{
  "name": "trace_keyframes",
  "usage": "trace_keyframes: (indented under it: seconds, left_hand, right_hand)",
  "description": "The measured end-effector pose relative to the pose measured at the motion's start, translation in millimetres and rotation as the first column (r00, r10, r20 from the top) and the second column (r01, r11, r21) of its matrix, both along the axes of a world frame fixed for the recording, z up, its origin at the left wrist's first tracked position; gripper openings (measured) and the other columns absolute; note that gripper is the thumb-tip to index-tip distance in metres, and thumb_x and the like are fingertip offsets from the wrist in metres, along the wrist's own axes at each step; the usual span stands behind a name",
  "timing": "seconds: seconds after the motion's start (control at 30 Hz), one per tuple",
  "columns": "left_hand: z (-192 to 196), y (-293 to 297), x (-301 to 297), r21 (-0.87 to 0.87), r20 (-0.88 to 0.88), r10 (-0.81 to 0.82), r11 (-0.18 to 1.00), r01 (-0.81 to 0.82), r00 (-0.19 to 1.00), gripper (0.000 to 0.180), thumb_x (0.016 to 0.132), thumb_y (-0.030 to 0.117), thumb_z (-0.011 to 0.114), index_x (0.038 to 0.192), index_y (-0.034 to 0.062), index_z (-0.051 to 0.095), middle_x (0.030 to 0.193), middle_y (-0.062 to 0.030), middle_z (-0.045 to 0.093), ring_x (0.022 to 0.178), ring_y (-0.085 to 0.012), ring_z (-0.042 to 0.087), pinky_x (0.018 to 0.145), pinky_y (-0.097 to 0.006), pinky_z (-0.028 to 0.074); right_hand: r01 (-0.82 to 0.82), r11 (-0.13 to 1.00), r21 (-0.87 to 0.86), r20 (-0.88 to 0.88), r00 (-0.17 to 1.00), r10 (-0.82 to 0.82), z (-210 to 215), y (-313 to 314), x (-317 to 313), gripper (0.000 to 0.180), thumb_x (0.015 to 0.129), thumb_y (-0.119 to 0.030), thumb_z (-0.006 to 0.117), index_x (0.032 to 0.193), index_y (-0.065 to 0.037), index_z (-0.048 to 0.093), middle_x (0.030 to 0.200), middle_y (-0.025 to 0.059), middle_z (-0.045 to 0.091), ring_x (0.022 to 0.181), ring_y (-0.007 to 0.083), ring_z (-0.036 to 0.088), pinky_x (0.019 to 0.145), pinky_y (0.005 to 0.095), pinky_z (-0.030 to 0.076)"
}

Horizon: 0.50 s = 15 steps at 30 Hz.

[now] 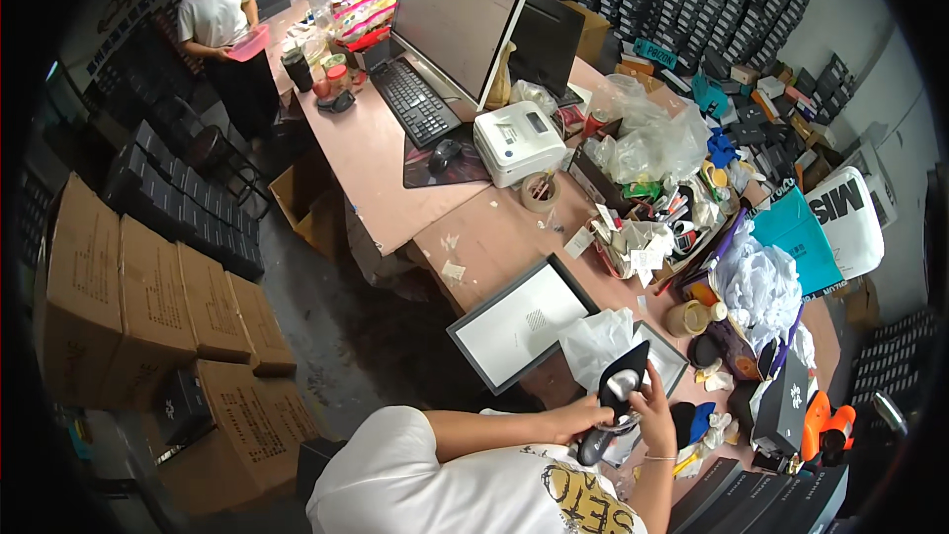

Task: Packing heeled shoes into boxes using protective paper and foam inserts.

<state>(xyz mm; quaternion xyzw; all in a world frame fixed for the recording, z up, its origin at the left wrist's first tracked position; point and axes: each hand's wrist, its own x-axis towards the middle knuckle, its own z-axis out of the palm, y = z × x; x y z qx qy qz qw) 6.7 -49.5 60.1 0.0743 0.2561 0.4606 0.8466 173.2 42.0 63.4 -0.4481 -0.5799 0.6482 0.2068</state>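
Observation:
Near the desk's front edge, I hold a black pointed shoe with a pale inside, its toe pointing away from me. My left hand closes round its lower left side. My right hand grips it from the right, fingers bent. A second dark, rounded piece shows below my left hand; I cannot tell whether it belongs to the same shoe. Just beyond my hands, white tissue paper spills from an open grey-edged shoebox. A grey-rimmed lid with a white inside lies to the left.
A label printer, tape roll, keyboard and monitor stand farther back. Clutter and crumpled white paper crowd the right. Dark shoeboxes sit near right, cartons at left. A person stands far left.

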Motion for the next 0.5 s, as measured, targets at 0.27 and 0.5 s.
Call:
trace_keyframes:
  seconds: [0.27, 0.5]
  left_hand:
    - [-118, 85, -122, 0.058, -0.588, 0.334, 0.926, -0.374, 0.737, 0.061, 0.089, 0.042, 0.058, 0.128, 0.0014, 0.034, 0.119, -0.0121, 0.05, 0.105, -0.02, 0.051, 0.091, -0.036, 0.042]
    - [-72, 40, -80, 0.732, -0.651, 0.739, 0.672, 0.114, -0.175, 0.061, 0.082, 0.028, 0.066, 0.129, -0.0033, 0.043, 0.129, -0.0228, 0.046, 0.123, -0.0411, 0.04, 0.104, -0.048, 0.03]
  right_hand:
    - [-0.286, 0.89, 0.356, 0.659, 0.752, -0.022, -112, -45, 14, 0.059, 0.079, -0.022, 0.071, 0.123, 0.009, 0.046, 0.101, 0.0233, 0.059, 0.091, 0.0342, 0.061, 0.078, 0.0394, 0.05]
    - [-0.395, 0.617, 0.68, 0.594, 0.79, -0.148, -130, -30, 49, 0.05, 0.071, -0.018, 0.076, 0.108, 0.005, 0.053, 0.096, 0.0253, 0.059, 0.09, 0.0402, 0.056, 0.08, 0.0422, 0.046]
